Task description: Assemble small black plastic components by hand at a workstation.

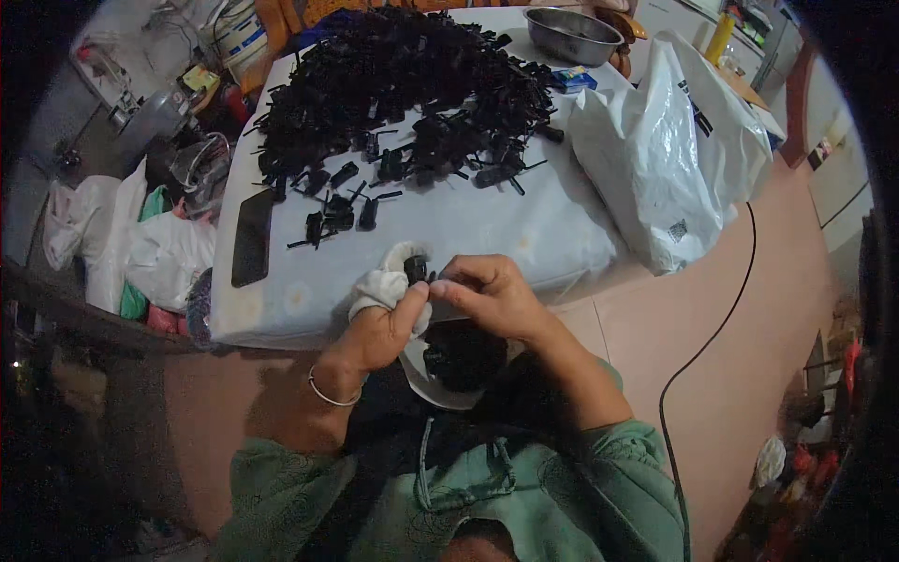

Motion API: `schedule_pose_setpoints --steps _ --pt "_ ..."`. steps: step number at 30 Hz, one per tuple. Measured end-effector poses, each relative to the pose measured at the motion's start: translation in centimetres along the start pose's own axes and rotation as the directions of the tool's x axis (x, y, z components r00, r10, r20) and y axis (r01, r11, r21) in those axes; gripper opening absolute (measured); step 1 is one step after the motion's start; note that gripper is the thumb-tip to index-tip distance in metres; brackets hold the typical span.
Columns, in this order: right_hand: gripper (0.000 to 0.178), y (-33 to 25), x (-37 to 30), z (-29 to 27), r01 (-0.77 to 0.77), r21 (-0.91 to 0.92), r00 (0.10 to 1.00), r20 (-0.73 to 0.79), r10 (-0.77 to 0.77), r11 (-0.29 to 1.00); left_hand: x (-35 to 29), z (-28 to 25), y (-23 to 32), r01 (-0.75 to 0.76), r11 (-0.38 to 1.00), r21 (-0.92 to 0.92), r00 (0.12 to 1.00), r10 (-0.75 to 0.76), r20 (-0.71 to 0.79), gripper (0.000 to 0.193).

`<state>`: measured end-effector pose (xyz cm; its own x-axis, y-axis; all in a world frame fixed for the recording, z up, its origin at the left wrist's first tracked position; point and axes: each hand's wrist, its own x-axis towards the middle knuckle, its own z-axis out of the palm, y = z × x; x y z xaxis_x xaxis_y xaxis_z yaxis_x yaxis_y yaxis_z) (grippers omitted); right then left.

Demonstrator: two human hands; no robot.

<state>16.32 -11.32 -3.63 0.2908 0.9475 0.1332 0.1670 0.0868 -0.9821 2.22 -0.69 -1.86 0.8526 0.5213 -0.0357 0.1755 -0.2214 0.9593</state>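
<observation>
At the table's near edge my left hand (373, 339) grips a small black plastic part (416, 270). White cloth (376, 288), perhaps a glove, covers its fingers, and the bare thumb presses on the part. Against the part's right side, my right hand (494, 296) is bare and closed, thumb and forefinger pinched together at a thin dark bit. That bit is too small to make out. Below both hands, by my lap, a white bowl (446, 401) contains more black parts (465, 358). A large heap of similar black parts (393, 89), many with thin stems, covers the far table.
The pale-covered table (468, 229) carries a dark flat rectangle (251, 239) at left, a metal basin (573, 37), and a small blue box (574, 81). A big white plastic bag (655, 159) stands at right. A black cable (712, 342) crosses the floor. Bags (173, 253) crowd the left.
</observation>
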Motion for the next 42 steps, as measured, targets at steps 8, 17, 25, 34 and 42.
schedule_pose_setpoints --steps 8,17,25,34,42 --pt "0.023 0.1 0.1 0.7 0.062 -0.002 0.998 0.007 -0.062 0.998 -0.2 0.5 -0.4 -0.211 0.958 0.192 0.970 0.229 -0.076 0.026" --pt "0.029 0.8 0.1 1.6 0.075 -0.040 0.997 0.007 -0.075 0.996 -0.6 0.8 -2.4 -0.417 0.692 0.590 0.879 0.472 0.067 0.024" --pt "0.031 0.1 -0.2 -2.5 0.015 -0.091 0.996 0.089 -0.007 0.996 -0.4 -2.5 2.7 -0.100 0.855 0.509 0.993 0.118 -0.004 0.046" --pt "0.026 0.3 0.4 -1.5 0.008 -0.152 0.999 -0.052 -0.016 0.988 7.1 -9.5 -4.2 -0.135 0.569 0.811 0.939 0.335 -0.079 0.041" --pt "0.019 0.4 0.5 -3.1 0.059 -0.669 0.916 -0.259 -0.307 0.741 5.7 -0.8 0.1 -0.312 0.511 0.801 0.931 0.334 0.149 0.042"
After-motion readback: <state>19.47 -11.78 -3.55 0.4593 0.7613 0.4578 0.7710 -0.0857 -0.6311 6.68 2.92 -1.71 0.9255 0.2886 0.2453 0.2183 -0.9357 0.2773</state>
